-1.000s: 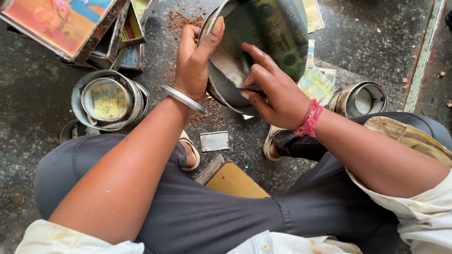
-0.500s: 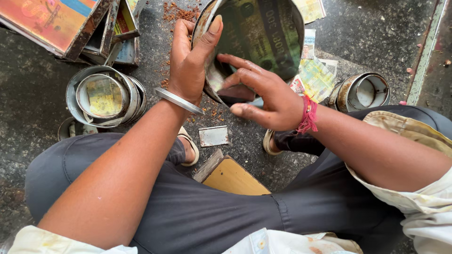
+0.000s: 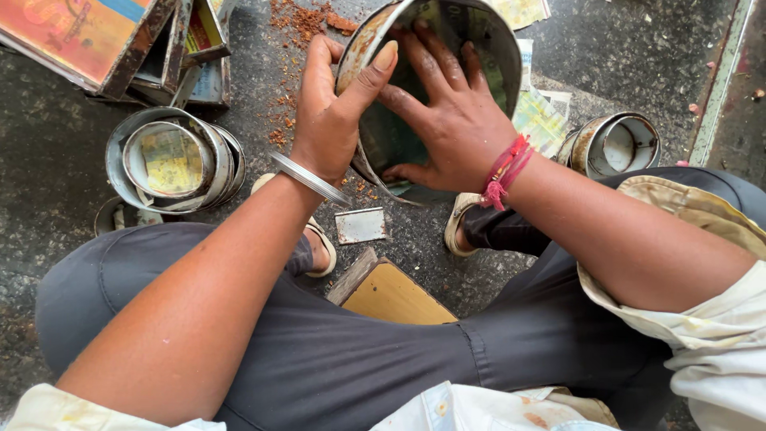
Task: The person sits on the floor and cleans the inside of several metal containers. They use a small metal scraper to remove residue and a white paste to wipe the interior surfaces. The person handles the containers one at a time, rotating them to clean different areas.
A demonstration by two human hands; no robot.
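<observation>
Left hand (image 3: 331, 120) clamped on rim of large round metal tin (image 3: 479, 48), tilted above the floor (image 3: 48, 183) between the feet, steadying it. Right hand (image 3: 451, 120) spread flat, pressing inside. Nested tins (image 3: 171, 160) lying left.

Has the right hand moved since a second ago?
Yes. The right hand went deeper into the large round metal tin, away from the small metal scrap.

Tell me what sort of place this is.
Probably an informal floor-level tin or scrap-metal workshop. The person sits low over a rough dark ground strewn with rust-coloured flakes, both hands working a large round tin, with nested tin rings and flattened printed metal sheets beside them.
</observation>
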